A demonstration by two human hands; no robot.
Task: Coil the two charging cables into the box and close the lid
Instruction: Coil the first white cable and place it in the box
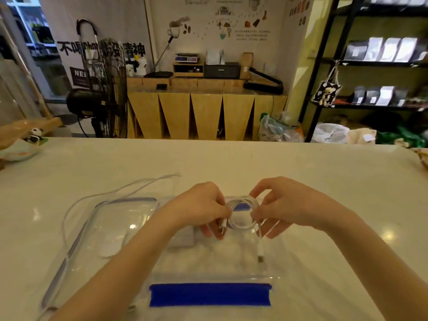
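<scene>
Two white charging cables are in play: one coiled cable [242, 213] is pinched between both hands above the clear plastic box [208, 258], and one loose cable [97, 196] trails across the white bench [324, 181], left of the box, beside the clear lid [115, 218] lying flat there. The left hand [203, 205] has its grip closed on the coil's left side near a plug; the right hand [280, 202] nips the right side, one connector end dangling below. The cable looks light, limp and springy, likely to unwind, so holding it across the bundled loops seems wisest. One box, one lid.
</scene>
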